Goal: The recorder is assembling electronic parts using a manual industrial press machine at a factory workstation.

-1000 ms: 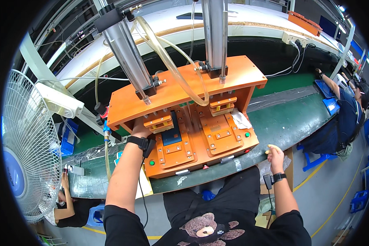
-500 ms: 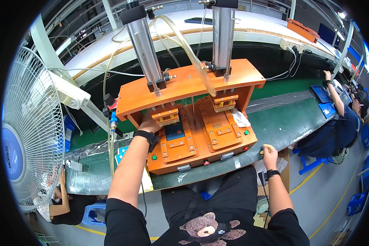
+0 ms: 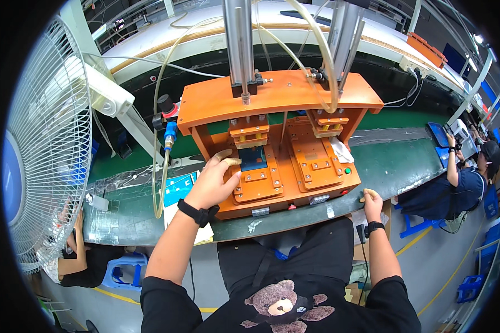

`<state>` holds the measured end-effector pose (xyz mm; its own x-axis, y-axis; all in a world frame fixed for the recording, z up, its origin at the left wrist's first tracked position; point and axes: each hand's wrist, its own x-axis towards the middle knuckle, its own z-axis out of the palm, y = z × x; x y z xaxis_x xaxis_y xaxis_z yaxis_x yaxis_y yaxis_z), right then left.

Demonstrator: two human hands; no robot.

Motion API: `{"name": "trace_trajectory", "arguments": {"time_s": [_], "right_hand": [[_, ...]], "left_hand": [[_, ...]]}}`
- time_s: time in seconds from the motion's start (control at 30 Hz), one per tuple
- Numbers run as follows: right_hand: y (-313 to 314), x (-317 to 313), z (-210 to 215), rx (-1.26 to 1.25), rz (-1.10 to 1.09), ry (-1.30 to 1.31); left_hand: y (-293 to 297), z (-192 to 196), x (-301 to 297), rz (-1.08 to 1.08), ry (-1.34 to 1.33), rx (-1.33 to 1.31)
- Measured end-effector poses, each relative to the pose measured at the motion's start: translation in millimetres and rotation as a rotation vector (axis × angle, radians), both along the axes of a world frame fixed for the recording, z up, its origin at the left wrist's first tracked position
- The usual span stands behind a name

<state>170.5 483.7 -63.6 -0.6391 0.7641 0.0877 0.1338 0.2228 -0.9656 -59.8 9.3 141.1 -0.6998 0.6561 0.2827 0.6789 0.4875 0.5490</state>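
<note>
An orange two-station press [image 3: 289, 97] stands on the green bench before me, with two upright metal cylinders on top. A flat blue piece [image 3: 254, 159] lies in its left fixture, under the raised left press head [image 3: 249, 133]. My left hand [image 3: 212, 180] is at the left side of that fixture, thumb and fingers apart, its fingertips by the blue piece's left edge; pale covers show on some fingertips. At the bench's front edge, right of the press, my right hand [image 3: 372, 202] is closed with curled fingers; what it holds, if anything, is hidden.
A white cloth [image 3: 341, 151] lies at the right fixture. Left of the press are paper sheets [image 3: 178, 188] and a looping air hose [image 3: 160, 194]. A large fan [image 3: 50, 139] stands far left. Co-workers sit at the right [image 3: 464, 172] and lower left [image 3: 78, 255].
My left hand has drawn back from under the left press head to the fixture's left side, its fingers now visible. My right hand stays at the bench edge. The view has shifted.
</note>
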Motion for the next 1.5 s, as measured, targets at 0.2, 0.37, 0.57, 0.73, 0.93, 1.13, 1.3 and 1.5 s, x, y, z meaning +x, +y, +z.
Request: {"name": "trace_trajectory", "arguments": {"time_s": [0.2, 0.37, 0.57, 0.73, 0.93, 1.13, 1.3, 1.5], "right_hand": [[-4.9, -3.2, 9.7, -0.122, 0.015, -0.015], [0.7, 0.1, 5.9, -0.069, 0.018, -0.149], [4.3, 8.6, 2.2, -0.069, -0.006, -0.168], [5.7, 5.0, -13.0, -0.020, -0.005, -0.068], [8.1, 4.1, -19.8, 0.030, 0.000, -0.072], [15.1, -3.0, 7.3, -0.041, 0.061, -0.207], [-12.3, -18.9, 48.8, -0.458, 0.099, -0.131], [-13.9, -26.4, 24.2, -0.464, 0.171, 0.045]], "left_hand": [[-8.0, -10.2, 0.4, -0.020, 0.052, -0.041], [-9.8, -5.0, -11.5, -0.141, 0.103, -0.121], [-19.7, -1.4, 5.1, -0.198, 0.077, -0.014], [-34.3, -5.4, 27.8, -0.142, 0.072, 0.045], [-26.8, -33.8, 45.0, 0.078, 0.086, 0.118], [-3.5, -54.0, 55.4, 0.185, 0.073, 0.321], [21.9, -51.3, 55.6, 0.266, 0.013, 0.487], [47.3, -53.4, 58.4, 0.353, 0.058, 0.645]]}}
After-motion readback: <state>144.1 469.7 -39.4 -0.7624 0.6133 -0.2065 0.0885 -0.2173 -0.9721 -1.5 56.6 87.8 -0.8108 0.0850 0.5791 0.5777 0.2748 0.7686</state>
